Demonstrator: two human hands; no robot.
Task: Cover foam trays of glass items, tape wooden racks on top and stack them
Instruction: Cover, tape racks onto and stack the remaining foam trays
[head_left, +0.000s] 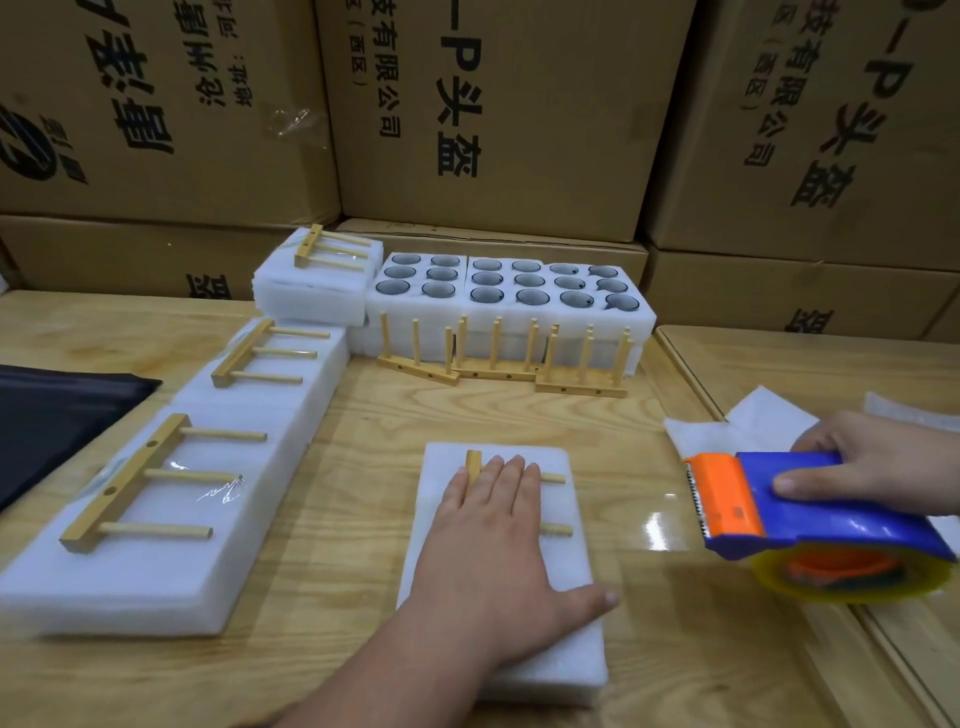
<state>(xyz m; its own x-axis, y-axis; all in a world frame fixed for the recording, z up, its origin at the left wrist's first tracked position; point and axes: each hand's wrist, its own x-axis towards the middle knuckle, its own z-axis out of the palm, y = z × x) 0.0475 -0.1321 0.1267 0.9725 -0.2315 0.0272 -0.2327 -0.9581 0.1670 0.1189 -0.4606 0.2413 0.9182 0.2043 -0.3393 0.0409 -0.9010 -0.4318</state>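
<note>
A covered white foam tray (566, 660) lies in front of me on the wooden table. A wooden rack (554, 529) lies on it, mostly hidden under my left hand (493, 535), which presses flat on rack and tray with straight fingers. My right hand (878, 467) grips a blue and orange tape dispenser (810, 504) with a roll of clear tape, held to the right of the tray, above the table. Open foam trays of dark glass cups (519, 283) stand at the back. Several upright wooden racks (498, 353) lean in front of them.
To the left lie covered foam trays with racks on top (171, 483), another stack behind (317, 280). A black sheet (57, 415) lies far left. Loose white foam sheets (748, 421) lie at the right. Cardboard boxes (498, 109) wall the back.
</note>
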